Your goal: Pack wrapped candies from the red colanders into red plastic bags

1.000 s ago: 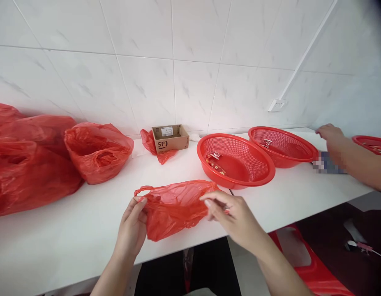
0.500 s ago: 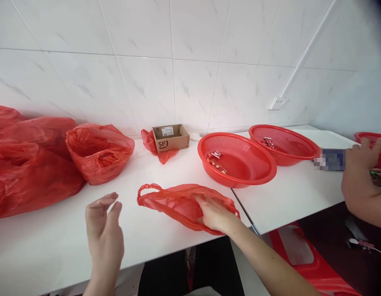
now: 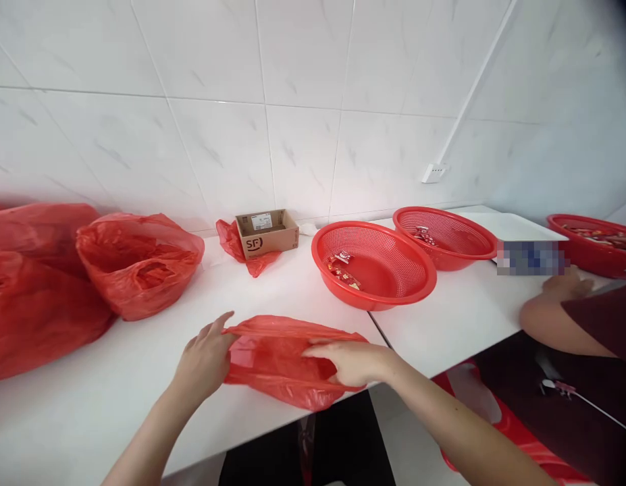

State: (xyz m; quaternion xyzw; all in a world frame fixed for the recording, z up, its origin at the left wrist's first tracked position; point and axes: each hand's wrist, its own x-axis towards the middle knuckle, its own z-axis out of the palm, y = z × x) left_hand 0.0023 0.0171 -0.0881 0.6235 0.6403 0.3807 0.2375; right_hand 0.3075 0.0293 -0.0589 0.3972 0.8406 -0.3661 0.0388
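The only lettering that can be read is "SF", in dark print on the front face of the cardboard box (image 3: 277, 242), just off the middle of the view toward 9 o'clock; it sits at that face's 9 o'clock end, with a curved stroke at its right. At the box's 11 o'clock, the white label (image 3: 262, 221) carries print too small to read. Toward 4 o'clock, the small printed packets (image 3: 347, 276) in the nearer red basket (image 3: 394, 273) have illegible markings. The blue patch (image 3: 533, 258) at 3 o'clock is pixelated.
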